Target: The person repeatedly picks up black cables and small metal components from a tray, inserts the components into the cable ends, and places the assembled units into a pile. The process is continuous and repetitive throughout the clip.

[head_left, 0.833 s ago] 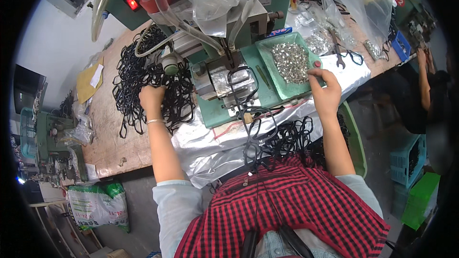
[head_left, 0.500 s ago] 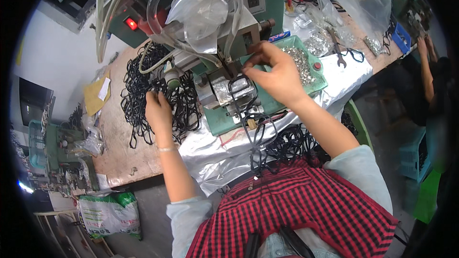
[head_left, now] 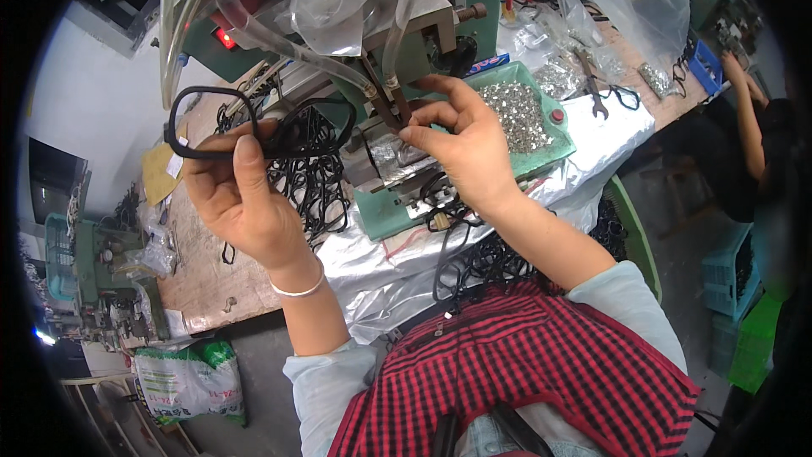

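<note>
My left hand [head_left: 254, 211] is raised in front of the machine. Its thumb and fingers pinch a black eyeglass frame [head_left: 317, 151], which has no lenses or temples that I can see. At the green bench machine [head_left: 381, 218], my right hand [head_left: 474, 152] has its thumb and forefinger together beside the upright metal tool tips [head_left: 397, 110]. Whatever those fingertips hold is too small to make out. A tangled pile of black eyeglass frames [head_left: 317, 203] lies beyond my left hand. More frames [head_left: 499, 258] lie by my apron, below the machine.
Right of the machine, a green tray [head_left: 560, 151] holds many small metal bits [head_left: 512, 110]. A wrench [head_left: 595, 85] lies on the foil-covered table [head_left: 617, 131] near plastic bags. Clear hoses [head_left: 288, 46] hang above the work. Another person's arm [head_left: 748, 110] shows at far right.
My left hand has come up from the pile with an eyeglass frame. The frame on the machine's fixture has dropped toward my lap. My right hand has shifted slightly left to the tool tips.
</note>
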`<state>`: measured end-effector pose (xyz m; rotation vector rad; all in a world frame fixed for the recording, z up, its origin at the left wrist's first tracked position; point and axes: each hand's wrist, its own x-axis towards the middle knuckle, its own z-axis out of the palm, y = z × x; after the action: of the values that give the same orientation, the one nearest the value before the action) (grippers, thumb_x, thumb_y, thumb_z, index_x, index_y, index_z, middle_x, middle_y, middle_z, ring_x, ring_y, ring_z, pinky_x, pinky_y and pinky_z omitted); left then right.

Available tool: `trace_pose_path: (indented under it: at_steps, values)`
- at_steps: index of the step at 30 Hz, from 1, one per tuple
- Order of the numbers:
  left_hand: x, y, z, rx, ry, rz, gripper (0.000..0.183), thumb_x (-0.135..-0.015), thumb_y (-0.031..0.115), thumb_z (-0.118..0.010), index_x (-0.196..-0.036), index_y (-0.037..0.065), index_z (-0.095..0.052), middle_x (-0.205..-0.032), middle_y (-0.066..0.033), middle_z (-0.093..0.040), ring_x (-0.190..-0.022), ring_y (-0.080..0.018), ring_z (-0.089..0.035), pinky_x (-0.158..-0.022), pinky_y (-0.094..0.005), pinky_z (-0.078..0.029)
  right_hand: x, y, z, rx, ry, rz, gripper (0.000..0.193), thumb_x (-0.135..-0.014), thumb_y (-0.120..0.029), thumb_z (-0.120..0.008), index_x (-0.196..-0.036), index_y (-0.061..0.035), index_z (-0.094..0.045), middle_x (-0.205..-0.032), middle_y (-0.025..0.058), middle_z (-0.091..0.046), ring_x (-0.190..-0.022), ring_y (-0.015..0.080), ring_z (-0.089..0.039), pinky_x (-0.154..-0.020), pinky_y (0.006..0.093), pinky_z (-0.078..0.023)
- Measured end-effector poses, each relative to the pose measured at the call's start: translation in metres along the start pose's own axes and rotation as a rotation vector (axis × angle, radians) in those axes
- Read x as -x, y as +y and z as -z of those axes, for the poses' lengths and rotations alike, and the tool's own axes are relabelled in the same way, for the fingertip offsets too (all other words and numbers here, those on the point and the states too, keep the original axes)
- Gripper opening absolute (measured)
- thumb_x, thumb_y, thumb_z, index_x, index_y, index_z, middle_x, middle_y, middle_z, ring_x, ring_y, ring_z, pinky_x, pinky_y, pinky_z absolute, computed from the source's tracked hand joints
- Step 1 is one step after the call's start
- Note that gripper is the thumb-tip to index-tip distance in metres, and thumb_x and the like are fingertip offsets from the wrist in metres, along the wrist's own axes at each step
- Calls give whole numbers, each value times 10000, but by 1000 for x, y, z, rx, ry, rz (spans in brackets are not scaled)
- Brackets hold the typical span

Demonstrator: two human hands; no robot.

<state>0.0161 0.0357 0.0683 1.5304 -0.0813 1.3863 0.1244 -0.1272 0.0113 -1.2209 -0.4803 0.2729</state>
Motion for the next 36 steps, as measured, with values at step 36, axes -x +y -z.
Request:
trace_pose_path:
  at_steps: [36]
  values:
    - [30,-39,115,-1182,-72,166,128,-858,94,-740,-973,38,-725,-1050,-119,-608,-958,-258,-609,-878,-353,-482,-28,80,91,242,346,101,137,-884,-48,-710,-1015,-13,-728,-931,30,-720,-895,92,-645,-807,239,-497]
